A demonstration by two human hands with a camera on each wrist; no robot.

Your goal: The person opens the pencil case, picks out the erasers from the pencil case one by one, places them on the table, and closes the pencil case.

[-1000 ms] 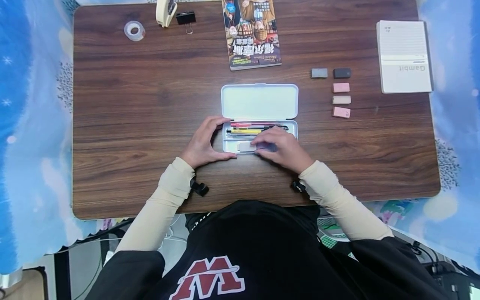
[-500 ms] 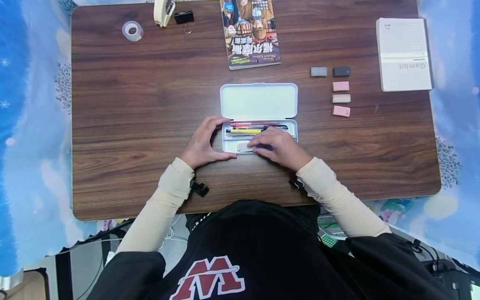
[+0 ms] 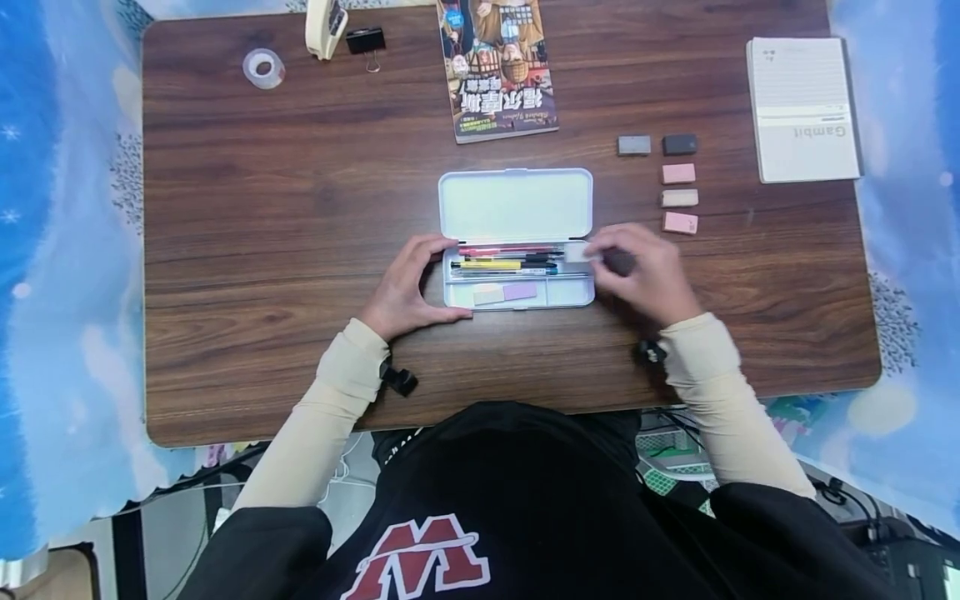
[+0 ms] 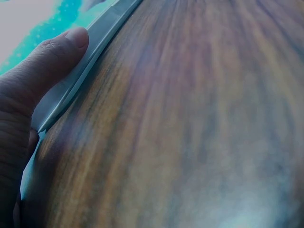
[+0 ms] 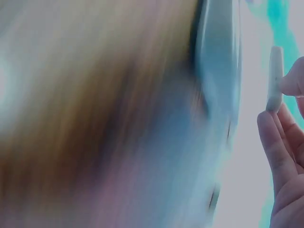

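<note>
A white pencil case [image 3: 556, 292] lies with its lid [image 3: 517, 205] folded back. My left hand [image 3: 414, 283] grips its left end, thumb at the front edge and fingers at the back corner; the left wrist view shows the thumb on the wall. Between thumb and fingertips my right hand [image 3: 643, 271] pinches a whitish eraser [image 3: 576, 252], which overlaps the right end of the pen compartment. The right wrist view shows this eraser [image 5: 275, 78] edge-on. Several pens [image 3: 495, 265] fill the back compartment. In the front one lie a white block [image 3: 488, 294] and a purple block [image 3: 520, 291], end to end.
Right of the case sit a grey eraser [image 3: 633, 146], a black one [image 3: 679, 144], two pink ones and a cream one [image 3: 679, 197]. A notepad [image 3: 806, 117] lies far right, a book [image 3: 501, 75] behind the case. Tape [image 3: 264, 68], a stapler [image 3: 325, 29] and a binder clip [image 3: 365, 40] are back left.
The right hand has moved right and back from the front compartment, with the whitish eraser in its pinch. The purple block now shows there. My left hand keeps its hold on the case.
</note>
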